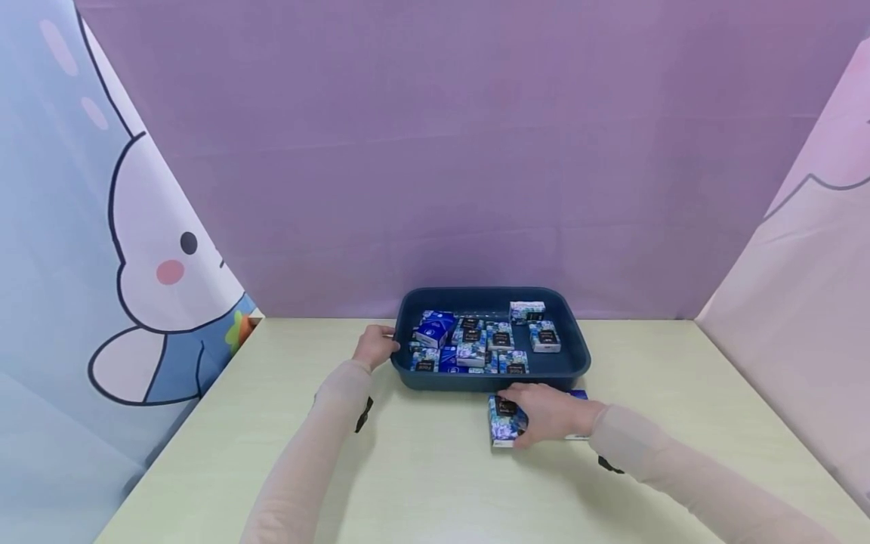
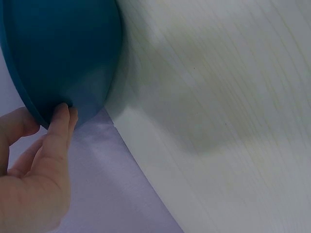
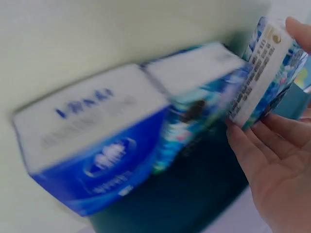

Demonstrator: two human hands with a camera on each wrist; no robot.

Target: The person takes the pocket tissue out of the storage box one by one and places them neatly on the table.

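Observation:
My left hand (image 1: 375, 347) pinches the rim at the left end of a dark teal plastic tub (image 1: 476, 383), thumb on one side and fingers on the other in the left wrist view. In front of the tub, my right hand (image 1: 549, 412) grips a floral tissue pack (image 3: 266, 73) between thumb and fingers. That pack is tilted against its neighbours in the right wrist view. Beside it are a second floral pack (image 3: 194, 104) and a plain blue pack (image 3: 109, 155), both blurred. From the head view, my right hand hides much of this row.
Several floral packs (image 1: 499, 336) and blue packs (image 1: 435, 330) lie in the tub, heaped toward its left side. The tub stands on a pale wooden table (image 1: 421, 476), near its back edge. A purple cloth (image 1: 476, 166) hangs behind, with printed cloths at both sides.

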